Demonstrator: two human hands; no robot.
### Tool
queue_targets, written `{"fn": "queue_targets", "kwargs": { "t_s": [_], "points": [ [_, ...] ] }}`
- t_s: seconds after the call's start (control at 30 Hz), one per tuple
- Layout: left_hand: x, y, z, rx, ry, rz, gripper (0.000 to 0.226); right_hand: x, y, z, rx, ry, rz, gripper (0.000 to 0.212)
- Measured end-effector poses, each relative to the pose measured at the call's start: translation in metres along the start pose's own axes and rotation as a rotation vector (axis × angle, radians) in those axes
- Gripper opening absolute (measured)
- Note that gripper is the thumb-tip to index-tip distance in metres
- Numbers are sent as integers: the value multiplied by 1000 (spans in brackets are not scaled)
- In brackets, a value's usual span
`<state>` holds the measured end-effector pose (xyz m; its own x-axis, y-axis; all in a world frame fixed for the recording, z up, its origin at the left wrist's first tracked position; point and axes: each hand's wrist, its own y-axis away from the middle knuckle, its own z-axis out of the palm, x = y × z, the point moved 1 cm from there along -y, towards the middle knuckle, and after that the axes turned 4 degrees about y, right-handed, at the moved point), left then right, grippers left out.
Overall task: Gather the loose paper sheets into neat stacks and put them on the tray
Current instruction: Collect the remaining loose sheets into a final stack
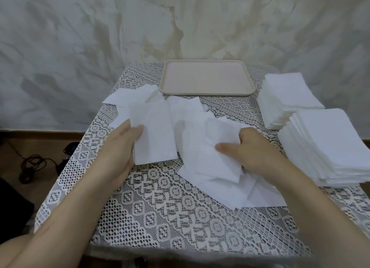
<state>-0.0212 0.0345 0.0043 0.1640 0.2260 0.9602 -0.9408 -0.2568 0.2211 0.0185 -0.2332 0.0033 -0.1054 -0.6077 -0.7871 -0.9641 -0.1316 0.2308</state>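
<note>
The loose paper sheets point(186, 107) are thin, white rectangles lying overlapped and askew on the lace tablecloth point(160, 197), just in front of the tray point(206, 93). The left hand point(124, 141) pinches a flat sheet point(154, 135) by its edge, thumb on top. The right hand point(254, 149) grips a buckled sheet point(208, 139) from the pile.

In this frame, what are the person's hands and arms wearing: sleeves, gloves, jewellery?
Nothing visible. The left hand and right hand are ungloved, with no rings, watch or bracelet, and both arms are sleeveless down to the frame's lower edge.
</note>
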Motion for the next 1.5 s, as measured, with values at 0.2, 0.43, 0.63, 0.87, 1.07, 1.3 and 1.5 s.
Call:
{"fn": "queue_targets", "kwargs": {
  "t_s": [0.2,0.43,0.63,0.87,1.07,1.3,1.5],
  "points": [
    [-2,3,5,-4,41,-1,25,-4,6,-7,136,-363,0,28],
    [-15,15,30,-102,174,-45,27,-18,18,21,54,-426,-6,27],
    [-19,18,36,-191,192,-50,35,-20,19,35,85,-400,-48,18],
    [-18,22,34,-206,130,-13,29,-20,19,32,68,-249,-81,14],
    [-18,22,34,-176,142,-17,29,-19,19,18,108,-268,-123,11],
    [-25,31,48,-208,166,-96,30,-24,24,27,56,-263,-142,8],
    [-27,33,48,-227,137,-101,28,-25,24,28,35,-255,-147,8]
  ]
}}
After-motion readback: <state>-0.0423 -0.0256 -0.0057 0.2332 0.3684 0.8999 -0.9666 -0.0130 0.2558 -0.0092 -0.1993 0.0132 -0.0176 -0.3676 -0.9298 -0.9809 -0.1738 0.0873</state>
